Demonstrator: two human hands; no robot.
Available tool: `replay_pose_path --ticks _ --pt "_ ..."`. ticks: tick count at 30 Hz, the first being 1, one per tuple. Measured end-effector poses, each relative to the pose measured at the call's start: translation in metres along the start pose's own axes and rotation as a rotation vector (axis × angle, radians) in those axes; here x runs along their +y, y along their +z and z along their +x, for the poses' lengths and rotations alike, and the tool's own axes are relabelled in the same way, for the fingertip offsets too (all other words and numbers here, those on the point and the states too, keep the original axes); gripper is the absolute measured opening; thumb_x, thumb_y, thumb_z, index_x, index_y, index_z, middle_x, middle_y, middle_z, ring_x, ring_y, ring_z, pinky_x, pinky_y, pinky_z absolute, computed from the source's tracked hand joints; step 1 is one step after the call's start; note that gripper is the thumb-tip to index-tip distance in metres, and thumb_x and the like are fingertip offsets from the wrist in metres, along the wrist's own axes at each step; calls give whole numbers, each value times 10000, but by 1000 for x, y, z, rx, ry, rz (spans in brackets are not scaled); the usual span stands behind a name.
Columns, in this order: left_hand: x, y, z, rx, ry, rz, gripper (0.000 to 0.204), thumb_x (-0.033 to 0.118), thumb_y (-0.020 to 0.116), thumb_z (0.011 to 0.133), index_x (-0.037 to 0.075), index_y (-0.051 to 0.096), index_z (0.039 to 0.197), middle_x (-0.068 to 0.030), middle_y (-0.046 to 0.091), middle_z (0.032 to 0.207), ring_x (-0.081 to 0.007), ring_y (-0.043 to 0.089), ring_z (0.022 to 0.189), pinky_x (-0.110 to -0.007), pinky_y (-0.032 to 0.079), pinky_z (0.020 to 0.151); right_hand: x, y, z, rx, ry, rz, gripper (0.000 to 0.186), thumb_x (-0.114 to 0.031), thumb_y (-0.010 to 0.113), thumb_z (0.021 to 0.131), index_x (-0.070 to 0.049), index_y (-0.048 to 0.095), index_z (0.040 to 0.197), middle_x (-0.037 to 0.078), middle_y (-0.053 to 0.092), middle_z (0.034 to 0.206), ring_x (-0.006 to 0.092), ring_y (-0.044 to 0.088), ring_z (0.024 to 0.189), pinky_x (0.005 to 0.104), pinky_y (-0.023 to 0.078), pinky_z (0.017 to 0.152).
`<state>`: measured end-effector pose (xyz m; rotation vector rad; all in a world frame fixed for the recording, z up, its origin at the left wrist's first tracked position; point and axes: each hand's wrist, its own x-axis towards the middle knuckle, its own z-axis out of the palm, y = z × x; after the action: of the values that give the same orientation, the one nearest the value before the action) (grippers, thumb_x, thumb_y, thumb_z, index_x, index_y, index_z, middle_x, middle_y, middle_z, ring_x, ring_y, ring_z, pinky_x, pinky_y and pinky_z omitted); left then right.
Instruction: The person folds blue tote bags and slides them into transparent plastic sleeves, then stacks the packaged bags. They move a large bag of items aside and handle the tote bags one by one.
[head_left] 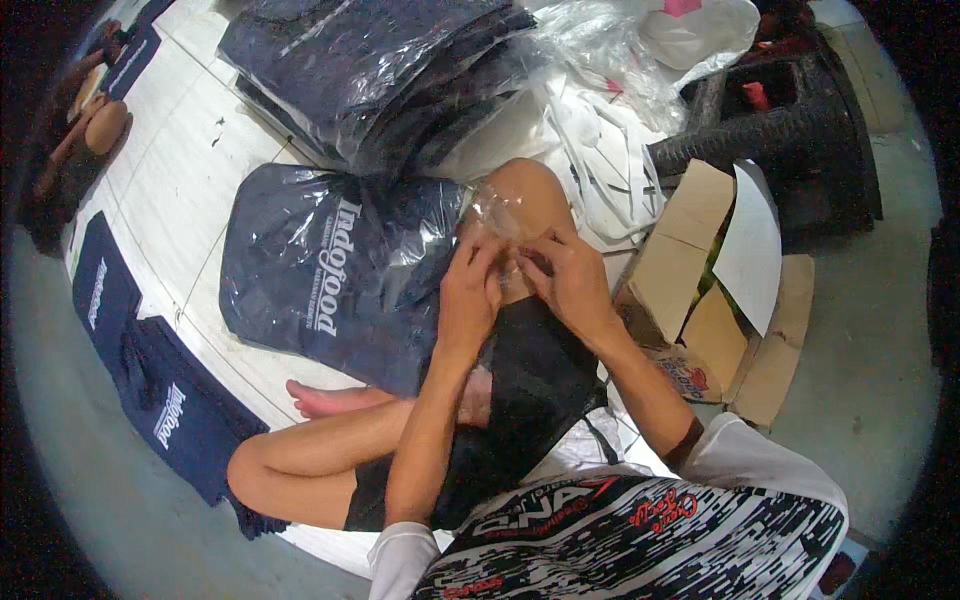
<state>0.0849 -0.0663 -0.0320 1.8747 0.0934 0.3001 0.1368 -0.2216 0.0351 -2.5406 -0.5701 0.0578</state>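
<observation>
I sit with legs folded, both hands close together in front of my raised knee. My left hand (472, 285) is closed, its fingertips pinching thin clear plastic (497, 208) that shines over the knee. A short way to its right, my right hand (572, 275) is also closed, thumb and finger pressed together at the plastic's edge. Just left of my hands lies a navy fabric bag (275, 260) with white print, flat inside a clear plastic sleeve. Whether the pinched plastic belongs to that sleeve, I cannot tell.
Plastic-wrapped dark bags (370, 75) are piled ahead. Navy bags (165, 400) lie in a row at left. White straps (610, 170) and loose clear plastic sit beyond my knee. An open cardboard box (685, 240) and a black crate (770, 130) stand at right. Another person's hand (105, 125) shows far left.
</observation>
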Motion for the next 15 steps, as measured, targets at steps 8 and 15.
replay_pose_path --ticks 8,15 --pt "2 0 1 -15 24 6 394 -102 635 878 40 689 1242 -195 655 1205 -419 672 1075 -478 554 907 0 -6 12 -143 155 141 104 -90 767 917 -13 761 987 126 701 913 238 669 745 351 534 710" --pt "3 0 4 30 32 -7 317 -53 610 947 16 638 1255 -206 717 1115 -384 723 1038 -443 573 901 24 -11 7 -191 -48 543 103 -118 763 963 -56 724 1036 84 640 993 168 634 941 327 533 804"
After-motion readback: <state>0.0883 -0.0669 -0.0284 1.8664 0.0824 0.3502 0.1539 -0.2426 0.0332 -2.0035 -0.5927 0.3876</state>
